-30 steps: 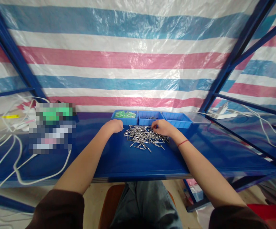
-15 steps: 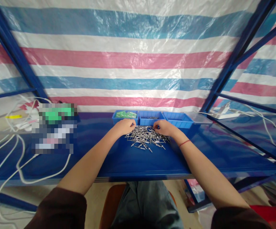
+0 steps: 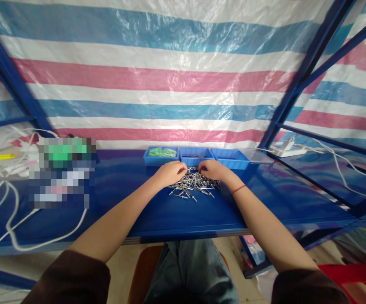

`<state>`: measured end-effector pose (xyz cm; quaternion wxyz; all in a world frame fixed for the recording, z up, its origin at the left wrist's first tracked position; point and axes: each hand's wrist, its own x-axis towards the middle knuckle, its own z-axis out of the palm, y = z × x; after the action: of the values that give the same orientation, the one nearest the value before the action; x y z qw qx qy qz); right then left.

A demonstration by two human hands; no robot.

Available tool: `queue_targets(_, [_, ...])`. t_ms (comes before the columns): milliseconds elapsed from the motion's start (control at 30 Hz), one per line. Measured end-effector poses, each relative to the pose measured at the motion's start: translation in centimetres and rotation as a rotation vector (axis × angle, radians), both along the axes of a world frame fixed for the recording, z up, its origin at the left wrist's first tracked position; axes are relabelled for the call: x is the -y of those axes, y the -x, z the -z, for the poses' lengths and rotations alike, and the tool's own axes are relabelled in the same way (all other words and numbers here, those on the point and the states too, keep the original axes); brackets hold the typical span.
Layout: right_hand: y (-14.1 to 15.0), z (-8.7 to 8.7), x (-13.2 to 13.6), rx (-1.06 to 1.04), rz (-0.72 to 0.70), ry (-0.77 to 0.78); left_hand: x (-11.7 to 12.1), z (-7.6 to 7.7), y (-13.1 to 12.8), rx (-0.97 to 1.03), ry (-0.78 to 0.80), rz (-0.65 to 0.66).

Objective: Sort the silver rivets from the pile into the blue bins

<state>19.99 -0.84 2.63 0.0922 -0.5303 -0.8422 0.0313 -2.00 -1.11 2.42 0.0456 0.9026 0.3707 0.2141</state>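
A heap of silver blind rivets [image 3: 193,184] lies loose on the blue table, in front of three blue bins. At the heap's left far edge is my left hand [image 3: 171,173], its fingers curled with thumb and fingertips brought together over the rivets. My right hand [image 3: 213,169] rests at the far right side of the heap, fingers bent inward in a pinch. Anything between the fingertips of either hand is too small to make out. Behind the hands, the middle bin [image 3: 197,161] holds a few rivets, and the left bin [image 3: 160,161] holds green packets.
The right bin [image 3: 232,162] stands beside a clear plastic lid [image 3: 262,156]. White cables [image 3: 15,230] and a blurred-out green item [image 3: 61,154] occupy the left side. A white power strip [image 3: 289,148] lies at right. Blue frame posts [image 3: 292,95] and a striped sheet [image 3: 157,80] enclose the table.
My left hand has shifted right and slightly nearer, in over the rivets. My right hand stays at about the same place by the heap. The whole view has turned slightly right.
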Motion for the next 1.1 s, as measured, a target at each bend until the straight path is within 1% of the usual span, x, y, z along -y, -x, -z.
queue_targets(367, [0.02, -0.01, -0.12, -0.03, 0.012, 0.028, -0.06, 0.25, -0.12, -0.015, -0.015, 0.017])
queue_targets(567, [0.13, 0.15, -0.08, -0.05, -0.066, -0.016, 0.21, 0.13, -0.13, -0.029, -0.016, 0.015])
queue_targets(700, [0.04, 0.49, -0.32, -0.101, -0.072, -0.003, 0.33, 0.11, -0.17, -0.038, -0.011, 0.02])
queue_targets(967, [-0.12, 0.56, -0.45, -0.05, -0.086, -0.024, 0.46, 0.02, -0.32, -0.052, -0.005, 0.015])
queue_targets(1033, [0.06, 0.43, -0.26, -0.134, -0.098, -0.048, 0.53, 0.02, -0.44, -0.031, 0.003, -0.025])
queue_targets(1100, [0.44, 0.27, 0.0, -0.308, -0.131, -0.053, 0.58, -0.01, -0.57, 0.037, 0.007, -0.087])
